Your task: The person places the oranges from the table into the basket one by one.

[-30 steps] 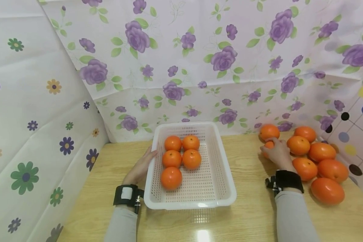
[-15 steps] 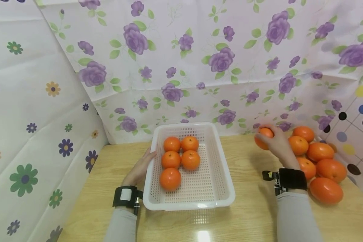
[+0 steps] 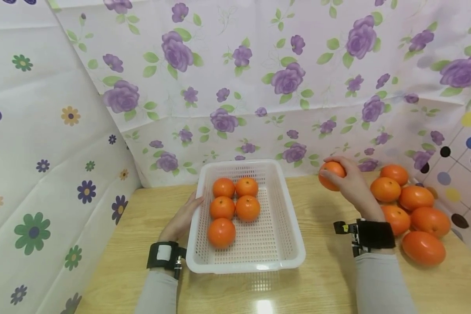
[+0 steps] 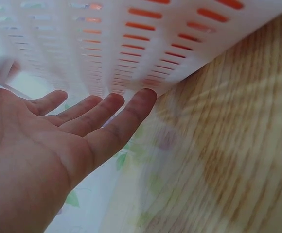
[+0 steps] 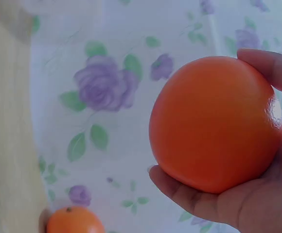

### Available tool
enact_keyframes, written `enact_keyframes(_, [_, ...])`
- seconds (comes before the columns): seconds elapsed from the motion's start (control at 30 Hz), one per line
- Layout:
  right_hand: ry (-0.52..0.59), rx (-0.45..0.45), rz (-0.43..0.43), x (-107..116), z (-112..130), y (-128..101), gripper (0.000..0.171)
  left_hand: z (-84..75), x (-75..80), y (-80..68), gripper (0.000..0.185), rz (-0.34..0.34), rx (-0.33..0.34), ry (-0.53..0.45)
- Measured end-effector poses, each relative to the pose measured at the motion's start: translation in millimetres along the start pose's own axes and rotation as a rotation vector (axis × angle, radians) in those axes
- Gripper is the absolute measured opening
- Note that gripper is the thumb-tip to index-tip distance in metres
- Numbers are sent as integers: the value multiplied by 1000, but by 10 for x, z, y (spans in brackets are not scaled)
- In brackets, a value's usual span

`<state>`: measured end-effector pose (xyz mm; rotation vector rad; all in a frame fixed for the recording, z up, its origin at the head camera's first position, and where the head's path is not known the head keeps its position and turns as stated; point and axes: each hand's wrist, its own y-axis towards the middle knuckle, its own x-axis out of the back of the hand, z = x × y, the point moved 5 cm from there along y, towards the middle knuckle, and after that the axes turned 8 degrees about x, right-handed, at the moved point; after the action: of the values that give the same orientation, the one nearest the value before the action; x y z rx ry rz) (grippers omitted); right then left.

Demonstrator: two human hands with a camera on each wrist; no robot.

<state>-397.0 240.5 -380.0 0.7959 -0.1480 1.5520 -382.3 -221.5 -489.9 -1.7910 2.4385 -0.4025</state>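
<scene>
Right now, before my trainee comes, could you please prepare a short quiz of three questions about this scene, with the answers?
1. How many orange fruits lie in the white basket?
2. What does the right hand hold: (a) nothing, (b) one fruit, (c) two fruits?
3. True or false: the left hand is at the left side of the white basket.

Key: 1. Five. 2. b. 3. True.
</scene>
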Motion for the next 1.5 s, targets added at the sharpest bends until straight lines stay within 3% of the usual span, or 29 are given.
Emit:
enact_keyframes(0.33, [9,13,43,-31,213,-33,52,2,-14,-5,66,18,7,-4])
enact_keyframes(0.7, [58,26,119,-245,519,-42,51,5,12,-19,65,10,5,-7])
enact_keyframes(1.03, [64,157,166,-399,727,-49,42,-7,10,-16,66,3,18,-15])
enact_keyframes(1.5, [68,181,217,-485,936,-41,44,-10,-3,-24,63,39,-13,-52])
